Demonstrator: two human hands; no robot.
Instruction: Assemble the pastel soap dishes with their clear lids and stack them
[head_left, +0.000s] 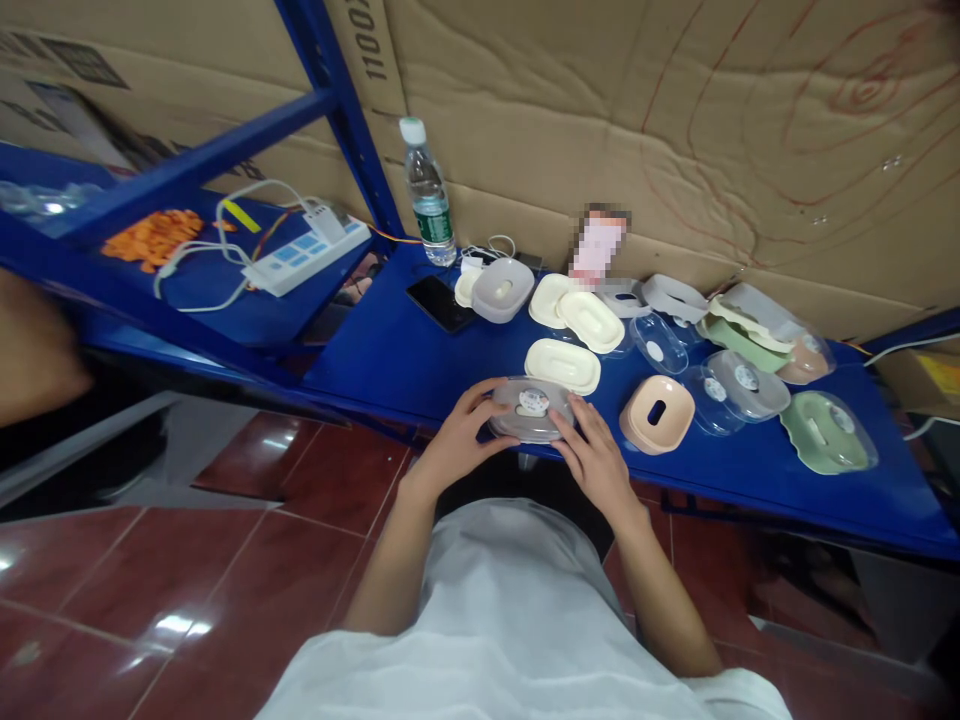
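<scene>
At the front edge of the blue table (375, 370), a grey oval box with a clear cover (528, 428) sits between my two hands. On its top is a round white label, and a slot shows beneath. My left hand (471, 432) grips its left side, with thumb and fingers curved round the rim. My right hand (597, 448) holds the opposite side, fingertips on the cover. Just behind it lies a cream oval dish (564, 367). To the right stands a peach oval box (658, 415) with a dark slot in its top.
More cream dishes (592, 322), a grey dish (503, 291), clear covers (660, 344) and a green covered box (829, 432) lie about the table. A water bottle (430, 195) and a black phone (440, 302) are at back left. A blue shelf post (337, 110) rises there.
</scene>
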